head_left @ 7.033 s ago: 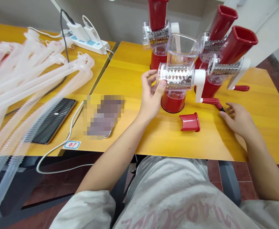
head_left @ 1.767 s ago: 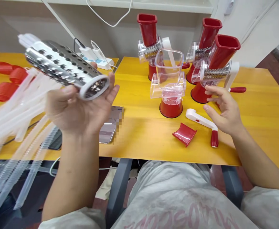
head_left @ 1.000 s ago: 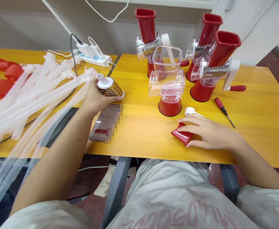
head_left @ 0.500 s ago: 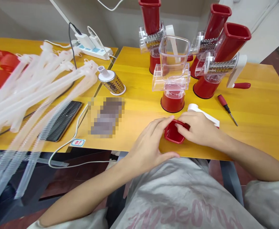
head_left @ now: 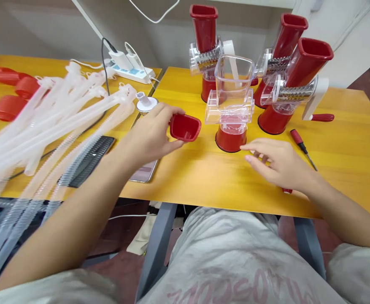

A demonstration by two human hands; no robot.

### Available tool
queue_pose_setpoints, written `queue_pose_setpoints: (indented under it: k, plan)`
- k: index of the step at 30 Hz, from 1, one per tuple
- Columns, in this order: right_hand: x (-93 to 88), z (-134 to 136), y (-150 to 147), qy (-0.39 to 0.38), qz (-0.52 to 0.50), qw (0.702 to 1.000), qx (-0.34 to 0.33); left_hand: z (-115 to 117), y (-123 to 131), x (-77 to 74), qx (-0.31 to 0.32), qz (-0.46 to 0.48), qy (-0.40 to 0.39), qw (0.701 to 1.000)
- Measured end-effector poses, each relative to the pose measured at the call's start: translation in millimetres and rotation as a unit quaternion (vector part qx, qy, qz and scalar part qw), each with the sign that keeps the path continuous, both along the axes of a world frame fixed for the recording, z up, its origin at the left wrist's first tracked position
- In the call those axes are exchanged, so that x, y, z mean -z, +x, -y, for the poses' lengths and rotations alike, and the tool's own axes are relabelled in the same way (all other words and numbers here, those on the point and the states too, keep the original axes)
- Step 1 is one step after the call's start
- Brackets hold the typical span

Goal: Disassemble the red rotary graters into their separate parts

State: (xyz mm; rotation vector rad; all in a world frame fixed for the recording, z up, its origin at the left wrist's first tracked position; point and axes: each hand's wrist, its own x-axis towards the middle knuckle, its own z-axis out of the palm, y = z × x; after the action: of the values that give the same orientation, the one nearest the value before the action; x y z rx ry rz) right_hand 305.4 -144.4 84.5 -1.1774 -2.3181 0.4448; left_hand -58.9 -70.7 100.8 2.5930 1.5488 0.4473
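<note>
My left hand (head_left: 149, 133) grips a small red plastic cup-shaped part (head_left: 185, 127) and holds it just above the yellow table (head_left: 346, 156). Behind that hand stands the metal grater drum (head_left: 145, 103), mostly hidden. My right hand (head_left: 278, 162) lies low over the table with fingers stretched out, covering the white crank handle, whose red grip tip (head_left: 286, 191) peeks out. Between my hands stands the clear grater body on a red base (head_left: 230, 105), its drum slot empty.
Three assembled red graters (head_left: 286, 80) stand at the back. A red screwdriver (head_left: 301, 145) lies to the right. A phone (head_left: 143, 172), a dark keyboard-like slab (head_left: 88, 160), a power strip (head_left: 129, 69), several corrugated white tubes (head_left: 45, 122) and red caps (head_left: 6, 107) lie at left.
My left hand took the red part from the table's front edge and carried it up and left. My right hand let go of it and settled over the crank handle.
</note>
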Motion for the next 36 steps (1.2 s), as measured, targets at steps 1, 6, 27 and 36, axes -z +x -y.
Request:
queue_pose_setpoints:
  k: [1,6,27,36]
  plan:
    - [1.9,1,10,0.004,-0.002,1.0,0.002,-12,-2,-1.7,-0.003,-0.03,-0.003,1.0]
    - [17.1,5,41,0.007,-0.011,1.0,0.01,-51,1,10.5,-0.031,-0.059,-0.019,0.998]
    - [4.0,-4,54,-0.219,0.234,0.942,0.102,-51,-6,41.7,-0.043,-0.039,0.009,0.998]
    - [11.4,14,-38,-0.297,0.011,0.952,0.069,91,34,13.9,0.082,0.111,-0.194,0.971]
